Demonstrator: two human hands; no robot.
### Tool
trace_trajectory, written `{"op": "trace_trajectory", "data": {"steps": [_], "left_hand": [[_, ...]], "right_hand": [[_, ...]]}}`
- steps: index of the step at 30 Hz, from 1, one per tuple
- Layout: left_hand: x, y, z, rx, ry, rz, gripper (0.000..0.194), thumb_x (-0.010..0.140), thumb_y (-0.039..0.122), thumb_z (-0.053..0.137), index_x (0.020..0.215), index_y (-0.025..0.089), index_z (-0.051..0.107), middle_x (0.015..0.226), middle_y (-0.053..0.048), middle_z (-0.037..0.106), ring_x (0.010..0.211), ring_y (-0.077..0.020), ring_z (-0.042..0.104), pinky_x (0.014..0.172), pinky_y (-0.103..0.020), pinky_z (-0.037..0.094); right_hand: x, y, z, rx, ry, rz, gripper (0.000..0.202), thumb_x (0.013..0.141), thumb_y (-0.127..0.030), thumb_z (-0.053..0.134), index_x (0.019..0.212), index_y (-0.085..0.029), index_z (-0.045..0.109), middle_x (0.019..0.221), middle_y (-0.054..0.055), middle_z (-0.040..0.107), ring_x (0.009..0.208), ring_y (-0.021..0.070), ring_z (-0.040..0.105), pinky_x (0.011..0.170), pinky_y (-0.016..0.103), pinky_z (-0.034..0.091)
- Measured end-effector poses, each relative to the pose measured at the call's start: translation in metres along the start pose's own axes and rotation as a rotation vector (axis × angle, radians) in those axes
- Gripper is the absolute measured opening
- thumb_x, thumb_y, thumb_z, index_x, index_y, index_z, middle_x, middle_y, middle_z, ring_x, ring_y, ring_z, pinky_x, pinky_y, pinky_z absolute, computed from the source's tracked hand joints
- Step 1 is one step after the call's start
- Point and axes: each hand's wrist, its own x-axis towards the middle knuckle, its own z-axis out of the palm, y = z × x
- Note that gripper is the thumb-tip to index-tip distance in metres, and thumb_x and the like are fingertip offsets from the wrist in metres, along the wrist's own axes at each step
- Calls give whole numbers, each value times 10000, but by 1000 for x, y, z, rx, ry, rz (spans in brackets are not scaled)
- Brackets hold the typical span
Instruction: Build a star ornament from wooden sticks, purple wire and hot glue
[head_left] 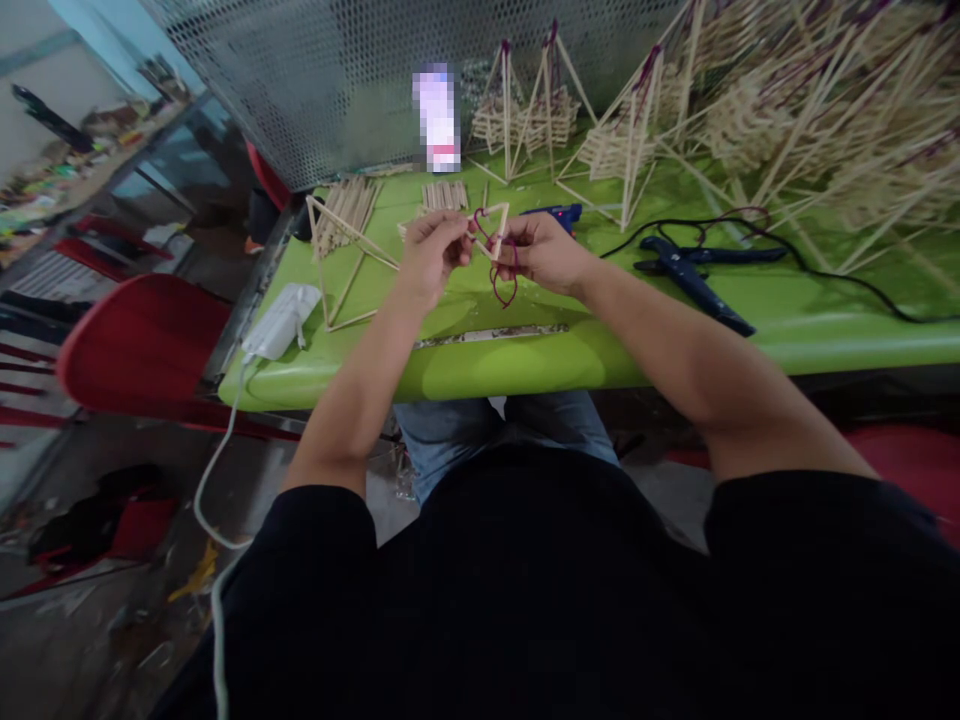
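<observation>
Above the green table (pixel 517 372), both my hands hold a small frame of wooden sticks (pixel 501 228) between them. My left hand (pixel 433 252) pinches its left side, close to a loop of dark red cord. On the other side my right hand (pixel 546 252) grips the frame's right corner, fingers closed. The dark red cord (pixel 506 290) hangs in a loop below the right fingertips. Exactly how the cord passes round the sticks is partly hidden by the fingers. A larger stick frame (pixel 343 290) stands on the table left of my left hand.
Stick bundles (pixel 444 195) lie behind my hands, near a blue glue gun (pixel 559 215). Dark blue pliers (pixel 694 270) and a black cable lie right. Finished-looking stick structures (pixel 630 150) crowd the back right. A white power strip (pixel 281 320) sits left; a red chair (pixel 142 340) stands beyond.
</observation>
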Motion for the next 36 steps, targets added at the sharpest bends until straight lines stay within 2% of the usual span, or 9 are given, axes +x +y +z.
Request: {"op": "trace_trajectory", "data": {"steps": [3, 5, 8, 12, 19, 21, 26, 32, 36], "left_hand": [[1, 1, 1, 4, 33, -27, 337, 1053, 314, 1016, 788, 240, 822, 812, 18, 782, 601, -81, 693, 580, -228, 555], [0, 1, 0, -12, 13, -14, 309, 1075, 287, 981, 802, 248, 840, 827, 18, 791, 610, -79, 699, 581, -215, 554], [0, 2, -1, -30, -11, -5, 302, 1095, 283, 953, 811, 257, 855, 804, 20, 776, 612, -78, 690, 586, -204, 551], [0, 2, -1, -5, 38, -22, 346, 1058, 330, 1022, 778, 254, 833, 786, 16, 763, 606, -79, 672, 581, -204, 545], [-3, 3, 4, 19, 67, 54, 340, 1088, 345, 1001, 794, 264, 850, 759, 23, 749, 640, -92, 692, 639, -206, 581], [-3, 1, 4, 23, 79, 51, 348, 1089, 326, 999, 787, 261, 838, 770, 24, 753, 641, -91, 693, 636, -206, 578], [2, -6, 2, -66, 26, 56, 345, 1110, 250, 949, 784, 242, 839, 777, 26, 757, 622, -70, 661, 610, -182, 549], [1, -8, 2, -73, 35, 36, 359, 1062, 329, 1013, 788, 232, 801, 780, 38, 756, 623, -66, 670, 608, -168, 559], [0, -8, 1, -92, 8, 26, 337, 1051, 341, 994, 797, 242, 796, 796, 29, 773, 611, -69, 642, 599, -193, 546]], "right_hand": [[2, 0, -1, -36, 55, 12, 423, 889, -465, 1119, 840, -274, 745, 726, -3, 694, 666, 183, 600, 667, 344, 587], [3, 0, -2, -47, 80, 13, 393, 901, -447, 1094, 823, -272, 750, 707, -3, 664, 643, 182, 564, 633, 345, 549], [4, 2, -3, -40, 102, 13, 288, 900, -332, 1015, 826, -272, 744, 684, -14, 645, 614, 167, 508, 609, 329, 532], [3, 3, -4, 0, 82, 18, 181, 796, -202, 890, 816, -272, 724, 669, -10, 666, 616, 159, 467, 587, 307, 518], [-1, -1, 0, 51, 31, 44, 242, 669, -207, 847, 801, -295, 663, 658, -16, 647, 617, 170, 441, 550, 321, 473], [-1, -1, 0, 50, 24, 47, 248, 674, -198, 851, 784, -289, 648, 653, -18, 625, 605, 164, 450, 560, 324, 487], [2, 3, -5, 16, 0, 48, 244, 749, -192, 872, 730, -278, 645, 620, -22, 581, 581, 156, 471, 539, 304, 485], [8, 8, -12, -26, -57, 47, 161, 756, -170, 826, 685, -236, 697, 588, -2, 601, 570, 141, 506, 516, 251, 439], [12, 11, -15, -72, -72, 20, 155, 742, -138, 790, 656, -232, 703, 568, -2, 586, 574, 142, 466, 511, 245, 386]]}}
